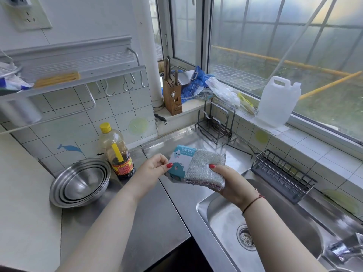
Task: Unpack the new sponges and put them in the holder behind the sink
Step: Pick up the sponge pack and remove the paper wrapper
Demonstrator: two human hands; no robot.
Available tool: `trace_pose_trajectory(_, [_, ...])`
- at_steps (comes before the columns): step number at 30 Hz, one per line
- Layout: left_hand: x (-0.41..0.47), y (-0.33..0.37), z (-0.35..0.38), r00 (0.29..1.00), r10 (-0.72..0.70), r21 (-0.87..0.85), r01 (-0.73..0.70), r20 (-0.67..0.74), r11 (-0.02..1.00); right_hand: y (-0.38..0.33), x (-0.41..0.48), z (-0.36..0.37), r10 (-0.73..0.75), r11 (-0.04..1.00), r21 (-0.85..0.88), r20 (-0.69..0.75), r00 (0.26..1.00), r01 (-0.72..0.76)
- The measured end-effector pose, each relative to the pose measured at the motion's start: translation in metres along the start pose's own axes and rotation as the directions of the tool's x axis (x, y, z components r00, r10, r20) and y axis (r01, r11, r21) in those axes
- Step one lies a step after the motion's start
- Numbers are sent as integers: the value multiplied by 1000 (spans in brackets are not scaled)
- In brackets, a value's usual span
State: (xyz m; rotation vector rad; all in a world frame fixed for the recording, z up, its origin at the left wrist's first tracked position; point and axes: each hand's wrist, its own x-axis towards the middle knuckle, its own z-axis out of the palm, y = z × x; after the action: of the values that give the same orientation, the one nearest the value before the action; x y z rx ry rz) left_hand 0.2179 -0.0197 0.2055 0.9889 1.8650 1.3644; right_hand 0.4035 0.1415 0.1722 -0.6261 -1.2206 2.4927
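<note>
A pack of silver mesh sponges (pixel 204 167) is held in the air over the steel counter, left of the sink. A blue and white paper sleeve (pixel 179 163) wraps its left end. My left hand (pixel 152 169) pinches the sleeve at its left edge. My right hand (pixel 227 179) grips the sponges from the right, thumb on top. The dark wire holder (pixel 282 175) stands behind the sink (pixel 222 216), to the right of the pack, and nothing shows inside it.
Nested steel bowls (pixel 80 181) and a sauce bottle (pixel 117 152) stand on the counter at left. A dark wire rack (pixel 216 122), a knife block (pixel 172 93) and a white jug (pixel 277 101) line the window sill. The faucet (pixel 341 248) is at the lower right.
</note>
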Motion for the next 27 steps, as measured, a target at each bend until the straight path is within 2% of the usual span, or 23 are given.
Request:
trace_pose_trajectory(4, [-1, -7, -3, 999, -34, 45, 34, -7, 998, 7, 3, -7, -32, 999, -32, 0, 999, 32])
trace_pose_trajectory(8, [-3, -5, 2, 997, -53, 145, 60, -49, 988, 10, 3, -13, -83, 987, -139, -39, 996, 77])
trace_pose_trajectory(12, [-1, -13, -6, 989, -75, 302, 111, -129, 947, 11, 3, -21, -147, 931, -357, -183, 972, 74])
trace_pose_trajectory(16, [4, -21, -6, 978, -131, 382, 186, -165, 905, 14, 3, -25, -230, 877, -477, -297, 927, 65])
trace_pose_trajectory(21, [6, -33, 4, 968, -211, 409, 250, -138, 878, 20, 8, -33, -334, 837, -544, -414, 847, 63])
trace_pose_trajectory(27, [-11, -70, 41, 916, -402, 486, 349, 5, 801, 46, 17, -48, -292, 875, -484, -522, 801, 4])
